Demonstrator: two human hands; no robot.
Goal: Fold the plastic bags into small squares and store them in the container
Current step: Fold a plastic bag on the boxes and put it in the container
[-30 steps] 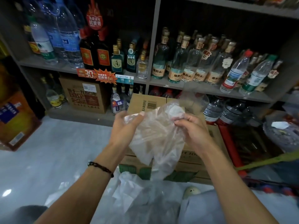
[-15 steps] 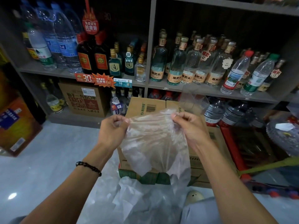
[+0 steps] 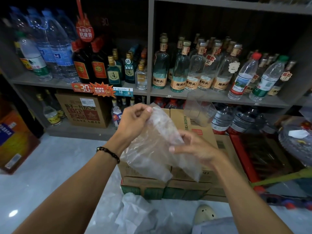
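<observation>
A clear, crinkled plastic bag (image 3: 152,152) hangs in mid-air between both hands, slanting from upper left to lower right. My left hand (image 3: 133,120) pinches its top corner between thumb and fingers. Lower down, my right hand (image 3: 194,147) grips the bag's right edge at its middle. A clear plastic container (image 3: 199,110) stands on the cardboard boxes (image 3: 207,137) just beyond the bag. More loose plastic bags (image 3: 135,215) lie in a pile below my arms.
Shelves (image 3: 150,92) packed with glass and plastic bottles fill the background. A printed carton (image 3: 84,110) sits on the bottom shelf at left. An orange box (image 3: 15,135) stands far left. A glass dish (image 3: 297,142) and red crate (image 3: 244,157) are at right. The floor (image 3: 50,166) is pale.
The bag was held spread by its top edge. My right hand has dropped lower and slid to the bag's side, and my left hand has risen, so the bag now slants.
</observation>
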